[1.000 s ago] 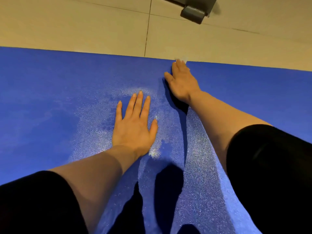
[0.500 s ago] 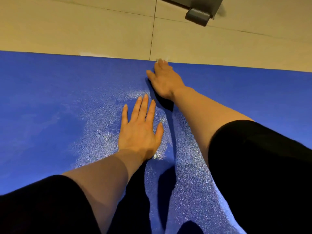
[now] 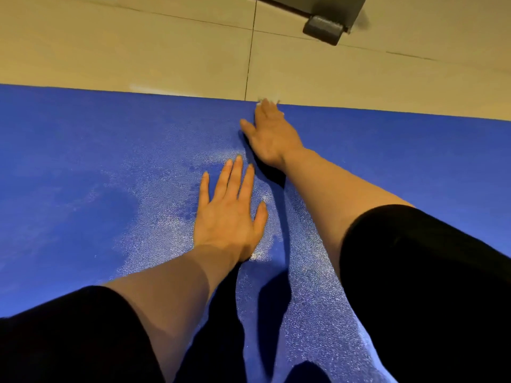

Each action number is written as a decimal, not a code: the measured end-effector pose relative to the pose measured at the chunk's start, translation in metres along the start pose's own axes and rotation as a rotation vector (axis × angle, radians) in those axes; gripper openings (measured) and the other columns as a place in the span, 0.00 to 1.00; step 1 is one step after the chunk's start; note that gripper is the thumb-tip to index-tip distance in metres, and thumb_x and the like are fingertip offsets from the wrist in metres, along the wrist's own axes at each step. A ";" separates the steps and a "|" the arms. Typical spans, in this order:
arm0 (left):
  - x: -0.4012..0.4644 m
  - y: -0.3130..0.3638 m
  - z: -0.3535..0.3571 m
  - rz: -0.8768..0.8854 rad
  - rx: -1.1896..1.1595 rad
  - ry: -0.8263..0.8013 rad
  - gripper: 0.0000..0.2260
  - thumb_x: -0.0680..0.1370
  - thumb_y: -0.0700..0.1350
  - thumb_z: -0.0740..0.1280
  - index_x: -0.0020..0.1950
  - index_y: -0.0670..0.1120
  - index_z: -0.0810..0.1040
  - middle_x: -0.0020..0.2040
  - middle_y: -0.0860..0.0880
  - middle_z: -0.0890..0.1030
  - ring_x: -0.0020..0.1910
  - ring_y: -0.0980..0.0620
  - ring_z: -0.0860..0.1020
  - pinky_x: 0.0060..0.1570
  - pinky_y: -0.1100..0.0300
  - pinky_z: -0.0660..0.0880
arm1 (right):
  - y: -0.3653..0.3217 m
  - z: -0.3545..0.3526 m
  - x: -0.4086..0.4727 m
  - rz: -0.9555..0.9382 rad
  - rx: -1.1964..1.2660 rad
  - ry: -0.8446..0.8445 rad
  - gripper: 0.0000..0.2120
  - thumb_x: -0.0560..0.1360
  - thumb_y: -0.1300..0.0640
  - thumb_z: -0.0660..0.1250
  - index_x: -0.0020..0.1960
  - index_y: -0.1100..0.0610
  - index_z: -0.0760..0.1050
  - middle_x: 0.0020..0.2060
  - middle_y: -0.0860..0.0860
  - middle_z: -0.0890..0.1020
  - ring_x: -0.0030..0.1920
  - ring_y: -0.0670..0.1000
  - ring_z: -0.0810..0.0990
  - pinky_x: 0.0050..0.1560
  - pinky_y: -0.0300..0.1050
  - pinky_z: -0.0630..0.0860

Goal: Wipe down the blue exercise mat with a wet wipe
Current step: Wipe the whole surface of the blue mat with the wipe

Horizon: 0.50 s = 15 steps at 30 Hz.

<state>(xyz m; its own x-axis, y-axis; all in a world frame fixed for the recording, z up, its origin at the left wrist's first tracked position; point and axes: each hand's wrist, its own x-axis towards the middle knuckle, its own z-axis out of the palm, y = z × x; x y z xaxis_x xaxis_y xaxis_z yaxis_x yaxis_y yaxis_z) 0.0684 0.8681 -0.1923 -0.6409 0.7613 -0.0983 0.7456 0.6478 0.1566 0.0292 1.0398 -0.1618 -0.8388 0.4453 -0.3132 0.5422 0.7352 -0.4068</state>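
Beige tiled floor [image 3: 138, 51], one dark grout cross visible. One blue mat [image 3: 83, 161] lies flat on it, filling the lower frame; its far edge runs left to right, dipping slightly rightward. Both ends are out of view, so the long axis appears to run left-right. Glistening wet patches spread around and below the hands.

One wipe [image 3: 267, 100]: only a small white bit shows past the right fingertips at the mat's far edge, beside the grout line.

Two hands. Right hand [image 3: 272, 136] presses flat on the wipe, fingers straight, thumb out to the left. Left hand [image 3: 228, 214] lies flat on the mat nearer the body, fingers straight and slightly spread, holding nothing. Two black sleeves at the bottom corners.

One grey block [image 3: 323, 30] under a dark panel, top right, well apart from the mat.

Versus a second ago: right hand sits further left along the far edge; left hand's place on the mat is unchanged.
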 end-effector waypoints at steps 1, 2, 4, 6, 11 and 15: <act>0.000 0.000 0.000 0.002 -0.009 -0.002 0.33 0.76 0.61 0.35 0.79 0.49 0.39 0.79 0.49 0.39 0.78 0.52 0.38 0.75 0.43 0.38 | 0.005 -0.004 -0.002 -0.021 -0.035 -0.019 0.30 0.84 0.45 0.48 0.79 0.60 0.46 0.79 0.53 0.45 0.78 0.53 0.45 0.77 0.48 0.47; -0.001 0.000 0.000 0.005 -0.017 -0.004 0.33 0.76 0.61 0.35 0.79 0.50 0.39 0.79 0.50 0.39 0.78 0.52 0.38 0.75 0.43 0.38 | 0.014 -0.010 -0.006 -0.034 -0.076 -0.034 0.30 0.84 0.45 0.47 0.80 0.58 0.45 0.79 0.52 0.44 0.78 0.52 0.45 0.77 0.48 0.46; -0.001 -0.001 0.000 0.009 -0.018 -0.007 0.33 0.76 0.61 0.34 0.79 0.50 0.37 0.79 0.50 0.38 0.78 0.52 0.37 0.75 0.44 0.37 | 0.037 -0.024 -0.015 -0.017 -0.136 -0.022 0.28 0.84 0.45 0.47 0.80 0.55 0.46 0.79 0.50 0.45 0.78 0.52 0.46 0.76 0.47 0.47; -0.001 -0.001 0.001 0.013 -0.010 -0.011 0.32 0.76 0.61 0.33 0.78 0.50 0.35 0.79 0.50 0.37 0.77 0.52 0.36 0.75 0.44 0.36 | 0.059 -0.035 -0.029 0.071 -0.153 0.019 0.28 0.84 0.46 0.47 0.80 0.55 0.47 0.79 0.50 0.45 0.78 0.53 0.47 0.75 0.48 0.48; 0.000 -0.001 0.001 0.007 -0.006 -0.021 0.33 0.75 0.61 0.32 0.78 0.50 0.35 0.79 0.50 0.37 0.77 0.52 0.36 0.74 0.44 0.35 | 0.032 -0.016 -0.030 0.211 -0.073 0.082 0.31 0.84 0.45 0.46 0.78 0.64 0.46 0.79 0.57 0.46 0.78 0.56 0.45 0.76 0.49 0.45; -0.004 0.001 -0.001 0.003 0.012 -0.058 0.35 0.74 0.61 0.32 0.79 0.47 0.40 0.80 0.49 0.40 0.78 0.52 0.37 0.74 0.44 0.35 | -0.006 0.014 -0.032 0.050 -0.017 -0.019 0.32 0.83 0.44 0.48 0.79 0.62 0.46 0.79 0.54 0.45 0.78 0.55 0.46 0.76 0.50 0.48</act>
<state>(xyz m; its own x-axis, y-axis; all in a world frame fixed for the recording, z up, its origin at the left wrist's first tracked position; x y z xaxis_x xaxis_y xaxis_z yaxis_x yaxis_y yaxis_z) 0.0712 0.8660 -0.1909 -0.6271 0.7633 -0.1551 0.7498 0.6455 0.1455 0.0536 1.0137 -0.1610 -0.8097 0.4717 -0.3492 0.5821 0.7212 -0.3754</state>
